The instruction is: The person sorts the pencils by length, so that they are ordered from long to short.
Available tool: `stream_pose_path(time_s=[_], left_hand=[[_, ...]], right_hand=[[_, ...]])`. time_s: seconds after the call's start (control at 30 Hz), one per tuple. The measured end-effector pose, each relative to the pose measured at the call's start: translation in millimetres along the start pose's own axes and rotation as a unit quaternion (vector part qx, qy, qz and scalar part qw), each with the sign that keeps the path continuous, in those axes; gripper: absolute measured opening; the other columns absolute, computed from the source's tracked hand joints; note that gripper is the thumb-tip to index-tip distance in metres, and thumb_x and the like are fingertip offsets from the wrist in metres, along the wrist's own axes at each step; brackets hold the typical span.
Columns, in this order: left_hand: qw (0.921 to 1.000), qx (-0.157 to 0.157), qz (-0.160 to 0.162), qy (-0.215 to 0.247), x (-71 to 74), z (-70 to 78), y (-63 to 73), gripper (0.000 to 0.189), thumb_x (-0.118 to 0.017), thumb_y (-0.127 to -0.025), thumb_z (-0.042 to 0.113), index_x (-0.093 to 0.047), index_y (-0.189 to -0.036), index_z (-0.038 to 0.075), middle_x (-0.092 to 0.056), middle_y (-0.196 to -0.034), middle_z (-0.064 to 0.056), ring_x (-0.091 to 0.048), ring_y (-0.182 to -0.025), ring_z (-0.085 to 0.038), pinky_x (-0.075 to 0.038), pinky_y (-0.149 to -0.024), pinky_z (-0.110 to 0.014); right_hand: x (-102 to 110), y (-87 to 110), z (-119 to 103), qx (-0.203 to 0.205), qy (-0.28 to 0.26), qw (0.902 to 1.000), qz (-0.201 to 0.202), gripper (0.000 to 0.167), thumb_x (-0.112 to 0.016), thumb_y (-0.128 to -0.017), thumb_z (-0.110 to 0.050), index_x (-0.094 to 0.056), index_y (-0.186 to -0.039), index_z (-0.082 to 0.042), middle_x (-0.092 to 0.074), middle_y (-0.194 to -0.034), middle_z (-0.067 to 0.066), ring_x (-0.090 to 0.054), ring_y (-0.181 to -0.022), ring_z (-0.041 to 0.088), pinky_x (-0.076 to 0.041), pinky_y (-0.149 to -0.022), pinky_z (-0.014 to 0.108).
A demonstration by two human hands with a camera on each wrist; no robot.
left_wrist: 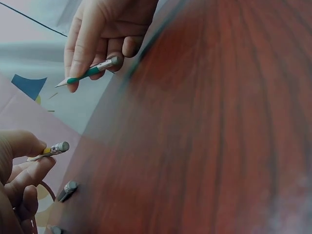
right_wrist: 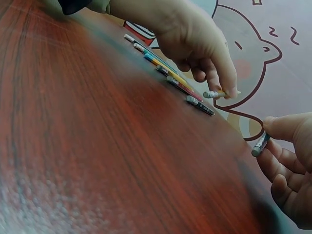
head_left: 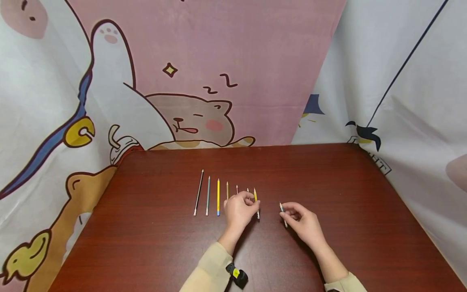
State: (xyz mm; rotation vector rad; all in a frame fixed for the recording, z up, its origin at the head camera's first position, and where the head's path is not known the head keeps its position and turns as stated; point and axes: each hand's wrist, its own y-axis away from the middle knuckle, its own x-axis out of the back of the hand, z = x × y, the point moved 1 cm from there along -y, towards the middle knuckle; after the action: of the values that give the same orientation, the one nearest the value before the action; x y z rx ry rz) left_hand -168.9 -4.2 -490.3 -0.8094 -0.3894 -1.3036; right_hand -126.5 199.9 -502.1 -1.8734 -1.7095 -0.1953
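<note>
My left hand [head_left: 238, 207] pinches a short yellow pencil [head_left: 255, 195] between thumb and fingers, its tip pointing away from me. To the right, my right hand [head_left: 305, 225] pinches a short green pencil [left_wrist: 91, 71] by its sides, with the eraser end sticking out below. Left of these lies a row of pencils on the table: a long black pencil [head_left: 198, 192], a teal pencil [head_left: 208, 195] and a yellow pencil with a blue end [head_left: 218, 196]. More pencils, among them a red pencil [right_wrist: 183, 88] and a short black pencil [right_wrist: 200, 105], are partly hidden behind my left hand in the head view.
The reddish-brown wooden table [head_left: 153, 243] extends around both hands. Behind it hangs a pink cloth [head_left: 255, 73] with cartoon animals, and a white cloth [head_left: 412, 81] borders the right side. A black strap [head_left: 238, 276] is on the left sleeve.
</note>
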Motion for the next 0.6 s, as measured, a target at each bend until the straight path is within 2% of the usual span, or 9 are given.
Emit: stream_pose_path(time_s=[0.17,0.4,0.6], left_hand=[[0.9998,-0.001,-0.002,-0.018,-4.5,-0.3,-2.0,0.016,-0.081,-0.074,0.029,-0.074,-0.084,0.019,-0.066,-0.064,0.017,-0.062,-0.069,-0.009,-0.038,-0.076,-0.037],[0.9998,0.0,-0.002,-0.021,-9.0,-1.4,-4.8,0.016,-0.081,-0.074,0.028,-0.074,-0.084,0.019,-0.068,-0.065,0.016,-0.062,-0.071,-0.01,-0.038,-0.079,-0.038],[0.9996,-0.01,0.006,-0.025,-12.4,-1.4,-5.4,0.015,-0.083,-0.073,0.027,-0.073,-0.082,0.019,-0.067,-0.064,0.016,-0.062,-0.069,-0.009,-0.038,-0.078,-0.038]], right_hand=[[0.3,-1.8,1.8,-0.008,0.005,1.0,-0.001,0.021,-0.078,-0.082,-0.001,-0.071,-0.101,-0.007,-0.067,-0.079,-0.003,-0.06,-0.068,0.004,-0.05,-0.06,0.021],[-0.5,-8.6,3.9,-0.033,0.024,0.9992,-0.001,0.019,-0.079,-0.082,-0.004,-0.072,-0.1,-0.007,-0.067,-0.078,-0.002,-0.059,-0.067,0.003,-0.049,-0.06,0.021],[-2.5,-12.0,6.1,-0.036,0.019,0.9991,-0.008,0.019,-0.079,-0.082,-0.003,-0.072,-0.099,-0.006,-0.067,-0.077,-0.001,-0.06,-0.065,0.003,-0.05,-0.059,0.021]])
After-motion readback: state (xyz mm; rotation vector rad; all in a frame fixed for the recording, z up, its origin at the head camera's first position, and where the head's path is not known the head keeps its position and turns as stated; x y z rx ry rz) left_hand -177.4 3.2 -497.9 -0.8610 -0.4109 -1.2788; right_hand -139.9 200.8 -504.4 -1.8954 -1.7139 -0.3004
